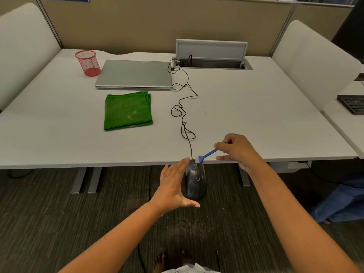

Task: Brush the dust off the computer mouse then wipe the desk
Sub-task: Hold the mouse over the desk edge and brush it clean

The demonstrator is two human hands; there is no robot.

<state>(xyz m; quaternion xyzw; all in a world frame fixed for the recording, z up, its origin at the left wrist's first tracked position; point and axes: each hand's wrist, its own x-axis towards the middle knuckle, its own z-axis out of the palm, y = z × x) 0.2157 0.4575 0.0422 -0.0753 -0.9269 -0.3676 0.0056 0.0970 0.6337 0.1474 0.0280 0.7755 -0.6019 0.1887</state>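
Observation:
A black wired computer mouse (195, 180) is held in the air just in front of the desk's front edge, above the carpet. My left hand (173, 186) grips it from the left side, thumb under its rear. My right hand (235, 149) pinches a small blue brush (205, 155) by the handle. The brush's white bristles touch the front of the mouse by the cable. A folded green cloth (128, 111) lies on the white desk (256, 119), left of the mouse cable (184, 113).
A closed silver laptop (135, 73) and a red mesh pen cup (88, 63) stand at the back of the desk. An open cable hatch (212, 64) sits back right. A black keyboard (352, 104) lies on the neighbouring desk. Partition walls surround the desk.

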